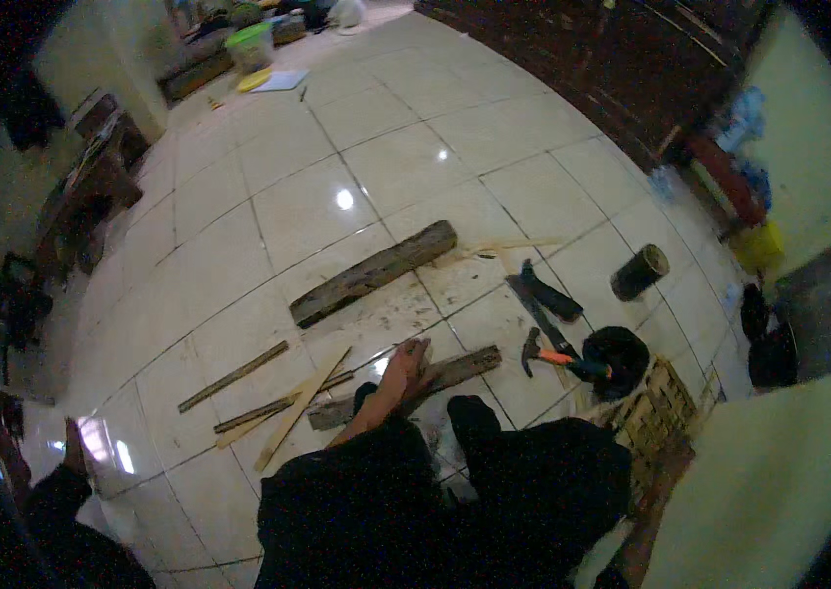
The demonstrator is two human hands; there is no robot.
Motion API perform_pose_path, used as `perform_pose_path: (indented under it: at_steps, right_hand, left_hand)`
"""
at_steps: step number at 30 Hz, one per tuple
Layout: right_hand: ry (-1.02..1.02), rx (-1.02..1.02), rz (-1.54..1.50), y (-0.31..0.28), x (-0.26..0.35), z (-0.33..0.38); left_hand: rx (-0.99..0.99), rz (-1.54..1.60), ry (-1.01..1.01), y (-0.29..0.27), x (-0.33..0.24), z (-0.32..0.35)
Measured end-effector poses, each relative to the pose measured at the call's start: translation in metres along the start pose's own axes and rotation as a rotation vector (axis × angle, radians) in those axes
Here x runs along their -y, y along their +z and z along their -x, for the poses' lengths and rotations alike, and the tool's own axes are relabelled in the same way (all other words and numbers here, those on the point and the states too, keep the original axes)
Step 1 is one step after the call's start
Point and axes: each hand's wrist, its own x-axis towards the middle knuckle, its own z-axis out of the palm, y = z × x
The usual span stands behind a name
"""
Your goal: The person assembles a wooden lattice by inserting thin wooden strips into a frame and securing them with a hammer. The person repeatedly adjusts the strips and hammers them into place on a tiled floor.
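Note:
My left hand [406, 370] reaches over a rough wooden beam [469, 366] on the tiled floor, by my knees. Its fingers are blurred, and whether they grip the beam is unclear. My right hand [669, 465] is low on the right, closed at the edge of a woven bamboo panel [653, 417]. Beyond the near beam lies a thicker wooden beam [376, 273]. Thin wooden strips [304, 407] lie crossed left of my left hand, with another narrow strip [233, 377] beside them. A hammer [545, 355] with an orange and black handle rests to the right.
Beside the hammer are a long dark blade-like tool [536, 309], a dark object [551, 293] and a black round container [616, 359]. A short cylinder [640, 272] stands farther right. Another person's limb [74, 447] shows at the left. A green-rimmed bucket [251, 47] sits far back.

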Motion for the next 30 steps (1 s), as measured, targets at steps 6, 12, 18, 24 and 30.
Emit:
perform_pose_path:
  at_steps: [6,12,18,24,30]
  right_hand:
    - [-0.192,-0.466,-0.454,-0.094,0.057,-0.012]
    - [-0.932,-0.172,-0.851,-0.102,0.219,-0.001]
    - [-1.476,0.510,-0.273,-0.117,0.398,0.036]
    - [-2.056,0.012,-0.427,-0.050,0.461,0.026]
    - [-2.093,0.092,-0.250,-0.013,0.478,0.018]
  left_hand:
    - [-0.260,-0.474,-0.391,-0.102,0.061,-0.001]
    - [-0.129,-0.428,-0.373,-0.152,0.158,-0.006]
    - [-0.221,-0.328,-0.414,-0.168,0.178,-0.003]
    - [-0.263,0.096,-0.464,-0.173,0.197,0.037]
    - [-0.360,-0.202,-0.328,-0.174,0.193,0.051]
